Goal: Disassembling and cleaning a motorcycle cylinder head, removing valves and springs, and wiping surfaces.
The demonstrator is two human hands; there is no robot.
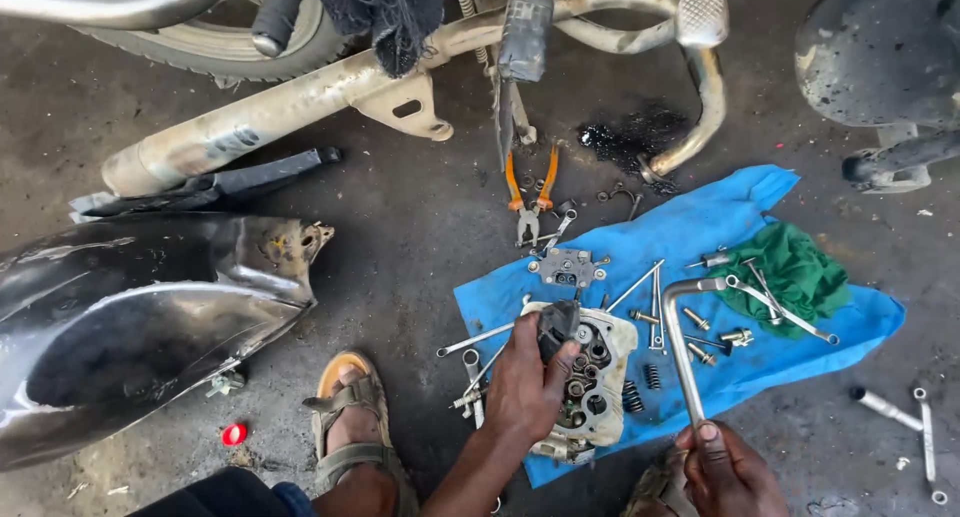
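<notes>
- Head view, looking down at an oily concrete floor [420, 237] with a blue cloth [800, 352] spread on it.
- Left hand [525, 382] sits on the cylinder head [600, 372], fingers curled narrow around a small dark part [556, 327] pressed against the head's top.
- Cylinder head lies on the cloth's left edge, near its lower left corner; valve springs and ports face up.
- Right hand [725, 467] at the bottom of frame, fingers closed round the lower end of a bent metal wrench [683, 347]; the shaft runs up over the cloth and bends right near the cloth's middle.
- Two small black springs [640, 387] lie on the cloth just beside the head, between it and the wrench shaft.
- Loose bolts [700, 322] and thin rods scattered around the cloth's middle, right of the wrench.
- Green rag [795, 267] bunched toward the cloth's right edge, a long T-handle tool [785, 312] lying across its lower side.
- Small grey metal plate [568, 267] at the cloth's upper left edge.
- Orange-handled pliers [528, 192] on bare floor above the cloth, well apart from both hands.
- Sandalled foot [350, 427] on the floor left of the left hand.
- Black fender panel [140, 317] lies at far left; motorcycle exhaust pipe [290, 102] and brake pedal [702, 15] along the top.
- Small red cap [234, 434] on floor below the fender.
</notes>
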